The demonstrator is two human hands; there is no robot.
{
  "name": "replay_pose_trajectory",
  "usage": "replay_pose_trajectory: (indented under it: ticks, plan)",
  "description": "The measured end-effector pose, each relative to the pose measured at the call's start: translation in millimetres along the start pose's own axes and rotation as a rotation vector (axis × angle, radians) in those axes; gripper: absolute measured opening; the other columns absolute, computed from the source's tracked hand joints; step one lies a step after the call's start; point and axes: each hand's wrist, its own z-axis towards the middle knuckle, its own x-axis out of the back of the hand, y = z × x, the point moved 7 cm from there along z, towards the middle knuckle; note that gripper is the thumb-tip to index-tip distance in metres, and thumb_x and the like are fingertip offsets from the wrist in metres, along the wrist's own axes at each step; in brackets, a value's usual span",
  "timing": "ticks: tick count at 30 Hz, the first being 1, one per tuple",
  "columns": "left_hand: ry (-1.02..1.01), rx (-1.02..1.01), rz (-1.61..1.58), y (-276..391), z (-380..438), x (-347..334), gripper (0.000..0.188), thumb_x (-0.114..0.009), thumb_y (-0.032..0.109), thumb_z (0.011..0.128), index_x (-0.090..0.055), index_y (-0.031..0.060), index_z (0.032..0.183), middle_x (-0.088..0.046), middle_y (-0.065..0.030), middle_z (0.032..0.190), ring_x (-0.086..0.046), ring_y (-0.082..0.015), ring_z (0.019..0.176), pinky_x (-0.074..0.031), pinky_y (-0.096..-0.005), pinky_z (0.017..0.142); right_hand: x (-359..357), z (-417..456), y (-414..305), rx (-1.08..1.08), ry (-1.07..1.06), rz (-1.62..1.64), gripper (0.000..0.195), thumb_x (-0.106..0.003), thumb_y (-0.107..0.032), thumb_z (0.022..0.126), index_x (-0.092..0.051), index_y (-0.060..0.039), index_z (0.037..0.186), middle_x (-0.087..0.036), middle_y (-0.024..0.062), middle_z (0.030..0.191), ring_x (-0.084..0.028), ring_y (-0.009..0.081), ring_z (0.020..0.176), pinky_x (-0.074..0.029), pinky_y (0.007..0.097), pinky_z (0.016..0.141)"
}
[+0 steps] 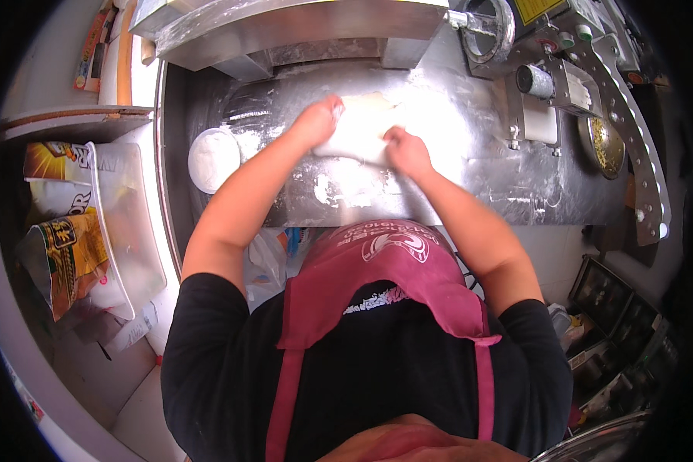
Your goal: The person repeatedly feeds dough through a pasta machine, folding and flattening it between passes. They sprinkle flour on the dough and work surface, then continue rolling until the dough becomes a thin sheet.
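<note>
A pale slab of dough [352, 136] lies in front of me on a floured steel worktop [485, 173]. Glare washes out much of its surface and its right side. My left hand [324, 120] grips the dough's left edge, fingers curled over it. At the lower right edge, my right hand [407, 151] has its fingers closed on the dough and is blurred. A round white tub of flour [213, 160] stands left of my left forearm. Loose flour [346, 187] is scattered on the steel near the dough.
A steel machine housing [300, 34] spans the back, with a handwheel [488, 34] at its right. Further right are a roller attachment [540, 110] and a metal bowl of chopped green filling [603, 147]. A plastic bin of packets [127, 219] sits left, beyond the worktop.
</note>
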Motion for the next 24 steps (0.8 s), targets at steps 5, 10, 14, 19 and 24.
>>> replay_pose_trajectory:
  ticks: [5, 10, 14, 19, 24]
  plan:
    - [0.055, 0.186, 0.249, -4, 58, -5, 0.028, -0.049, 0.025, 0.090, -0.057, 0.0087, 0.111, -0.059, -0.0174, 0.113, -0.057, -0.0342, 0.101, -0.043, -0.0460, 0.087, 27, 64, 28, -0.236, 0.196, 0.151, 0.026, -0.047, -0.010, 0.078, -0.063, -0.0098, 0.099, -0.064, 0.0193, 0.092, -0.060, 0.0376, 0.090, -0.046, 0.0405, 0.084]
    - [0.234, 0.048, 0.454, 7, 48, -32, 0.039, -0.048, 0.033, 0.090, -0.055, 0.0110, 0.122, -0.048, -0.0131, 0.133, -0.042, -0.0324, 0.125, -0.032, -0.0480, 0.102, 29, 85, 12, -0.049, 0.273, -0.035, 0.031, -0.047, -0.003, 0.079, -0.062, -0.0089, 0.105, -0.057, 0.0181, 0.113, -0.057, 0.0351, 0.100, -0.046, 0.0377, 0.087]
    - [0.209, -0.150, 0.512, 40, 17, -52, 0.047, -0.046, 0.035, 0.091, -0.048, 0.0108, 0.131, -0.042, -0.0134, 0.140, -0.033, -0.0318, 0.132, -0.021, -0.0512, 0.109, 37, 81, 4, 0.013, 0.307, -0.080, 0.031, -0.050, -0.004, 0.078, -0.062, -0.0086, 0.106, -0.057, 0.0144, 0.118, -0.053, 0.0330, 0.107, -0.039, 0.0435, 0.095]
    - [0.206, -0.008, 0.504, 27, 34, -63, 0.051, -0.045, 0.039, 0.091, -0.047, 0.0090, 0.132, -0.040, -0.0138, 0.141, -0.031, -0.0314, 0.134, -0.017, -0.0522, 0.109, 31, 33, -53, 0.316, 0.325, -0.420, 0.042, -0.059, -0.021, 0.079, -0.055, -0.0101, 0.119, -0.049, 0.0133, 0.130, -0.042, 0.0329, 0.122, -0.026, 0.0519, 0.105]
    - [0.247, 0.040, 0.532, 32, 47, -64, 0.049, -0.051, 0.037, 0.088, -0.050, 0.0093, 0.129, -0.046, -0.0156, 0.135, -0.038, -0.0321, 0.128, -0.024, -0.0538, 0.106, 9, 64, 3, 0.162, 0.170, -0.368, 0.054, -0.057, -0.034, 0.081, -0.049, -0.0061, 0.127, -0.046, 0.0169, 0.133, -0.039, 0.0345, 0.125, -0.026, 0.0525, 0.105]
